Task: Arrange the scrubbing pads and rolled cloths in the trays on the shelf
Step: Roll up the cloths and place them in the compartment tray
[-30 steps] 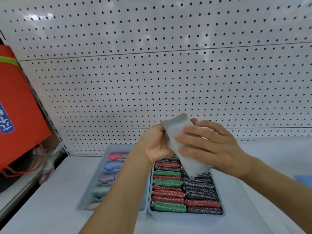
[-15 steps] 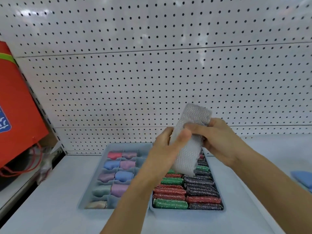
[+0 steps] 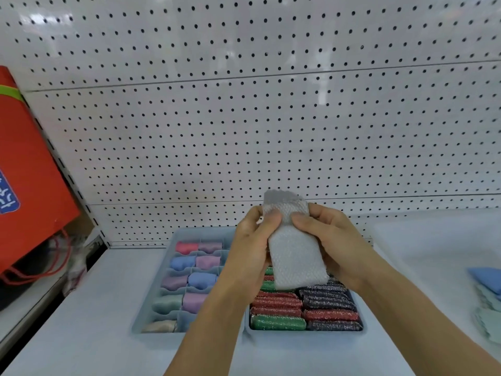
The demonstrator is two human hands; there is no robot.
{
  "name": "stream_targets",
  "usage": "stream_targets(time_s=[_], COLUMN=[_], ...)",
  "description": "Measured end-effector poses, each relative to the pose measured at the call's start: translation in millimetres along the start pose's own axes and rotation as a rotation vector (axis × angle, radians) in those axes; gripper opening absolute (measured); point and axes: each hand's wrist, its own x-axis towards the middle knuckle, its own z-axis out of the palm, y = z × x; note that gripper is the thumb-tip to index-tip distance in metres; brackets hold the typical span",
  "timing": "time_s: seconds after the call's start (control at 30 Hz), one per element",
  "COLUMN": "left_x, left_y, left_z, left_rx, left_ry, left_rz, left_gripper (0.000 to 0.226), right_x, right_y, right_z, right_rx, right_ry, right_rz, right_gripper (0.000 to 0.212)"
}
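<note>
**Grey cloth held upright above the trays, both hands working it**

A grey textured cloth (image 3: pixel 294 256) stands nearly upright in the air over the shelf (image 3: pixel 89 335), gripped from both sides. The left hand (image 3: pixel 253 245) holds its left edge, thumb pressed across the upper front; the right hand (image 3: pixel 329 240) curls round the right edge with the thumb meeting the cloth near the top. Both hands are closed on the cloth, and its scalloped top pokes out above the fingers. Held like this, folded narrow and long, it looks ready to be rolled or tightened before it goes into a compartment; that is a judgement from the grip, not something shown.

The cloth hangs between the two hands and directly over the back of the right tray (image 3: pixel 303 334), hiding some of the scrubbing pads (image 3: pixel 276 305) packed there in red, green and dark glittery rows. That tray looks full where it shows. Just beside it, touching or nearly so, the left tray (image 3: pixel 151 302) holds rolled cloths (image 3: pixel 202 279) in pastel pink, blue, purple and green, one per divided cell. A front cell appears vacant, though the left forearm covers part of it, so the grey cloth most likely belongs there.

At the far right edge of the shelf lie loose flat cloths (image 3: pixel 488 291), blue and pale green, probably waiting their turn. An orange bag (image 3: pixel 29 172) hangs at the left, beyond the pegboard (image 3: pixel 244 118).
</note>
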Motion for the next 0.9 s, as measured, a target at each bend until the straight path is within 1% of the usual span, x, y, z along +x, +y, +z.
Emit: stream_targets(time_s=[0.07, 0.13, 0.17, 0.23, 0.27, 0.3, 0.33, 0.37, 0.4, 0.43, 0.47, 0.5, 0.53, 0.57, 0.63, 0.67, 0.7, 0.73, 0.77, 0.8, 0.83, 0.9], left_x=[1.4, -2.1, -3.4, -4.3, -5.4, -5.9, -6.9, -6.7, -7.7, -8.6, -9.0, -8.6, -8.9, -8.5, -9.3, -9.9, -9.7, -9.6, -9.2, -9.6, -10.8, -13.7], left_y=[1.3, 7.1, 10.2, 14.8, 17.8, 19.6, 21.5, 21.3, 21.7, 22.1, 22.3, 21.6, 21.4, 20.7, 22.0, 22.5, 22.2, 22.6, 23.0, 24.3, 26.5, 30.3], left_z=[-5.8, -8.8, -10.2, -13.7, -14.2, -14.7, -14.6, -15.2, -15.0, -14.8, -15.3, -16.7, -18.4, -20.3, -22.9, -23.9, -25.4, -26.8, -28.9, -31.0, -33.1, -38.4], left_rx=[0.012, 0.052, 0.05, -0.004, -0.022, -0.002, 0.052, 0.128, 0.194, 0.248, 0.278, 0.285, 0.286, 0.287, 0.307, 0.332, 0.364, 0.396, 0.414, 0.408, 0.373, 0.258], left_ry=[-0.044, -0.096, -0.114, -0.108, -0.116, -0.126, -0.141, -0.164, -0.18, -0.178, -0.151, -0.124, -0.105, -0.088, -0.043, -0.025, -0.01, 0.0, 0.002, 0.002, -0.005, -0.04], left_rz=[0.101, 0.175, 0.187, 0.139, 0.083, 0.02, -0.041, -0.08, -0.098, -0.099, -0.096, -0.08, -0.05, -0.009, 0.081, 0.123, 0.167, 0.206, 0.238, 0.254, 0.261, 0.265], left_gripper=[0.007, 0.017, 0.02, 0.021, 0.022, 0.034, 0.05, 0.058, 0.055, 0.043, 0.028, 0.018, 0.014, 0.014, 0.014, 0.015, 0.014, 0.014, 0.015, 0.015, 0.016, 0.017], right_x=[-1.6, -2.6, -2.7, -1.7, -0.6, 0.9, 2.5, 3.8, 4.7, 5.1, 4.8, 5.3, 6.8, 7.6, 7.7, 8.2, 7.3, 5.8, 5.0, 5.5, 6.6, 8.0], right_y=[0.0, -2.1, -3.0, -3.7, -3.4, -2.7, -1.6, -1.0, -1.0, -1.2, -2.0, -1.0, 1.2, 2.4, 5.1, 6.7, 8.0, 9.6, 10.4, 11.5, 11.9, 12.9], right_z=[-0.4, -0.6, -0.1, 0.3, -0.4, -1.8, -3.7, -4.8, -5.0, -4.9, -3.6, -3.4, -4.2, -4.7, -5.8, -5.7, -4.7, -2.1, 2.1, 5.8, 9.5, 16.3], right_rx=[0.065, 0.109, 0.091, -0.009, -0.08, -0.158, -0.241, -0.32, -0.383, -0.421, -0.437, -0.417, -0.372, -0.276, -0.061, -0.053, -0.132, -0.213, -0.236, -0.207, -0.137, 0.063], right_ry=[-0.047, -0.103, -0.122, -0.124, -0.112, -0.096, -0.079, -0.068, -0.069, -0.079, -0.087, -0.078, -0.05, -0.024, -0.024, -0.022, -0.047, -0.076, -0.092, -0.089, -0.075, -0.085], right_rz=[-0.032, -0.088, -0.132, -0.232, -0.285, -0.34, -0.389, -0.432, -0.466, -0.485, -0.481, -0.469, -0.458, -0.432, -0.327, -0.262, -0.211, -0.187, -0.204, -0.225, -0.222, -0.181], right_gripper=[0.017, 0.016, 0.02, 0.04, 0.049, 0.055, 0.057, 0.056, 0.052, 0.047, 0.044, 0.044, 0.044, 0.04, 0.02, 0.03, 0.042, 0.042, 0.032, 0.02, 0.014, 0.015])
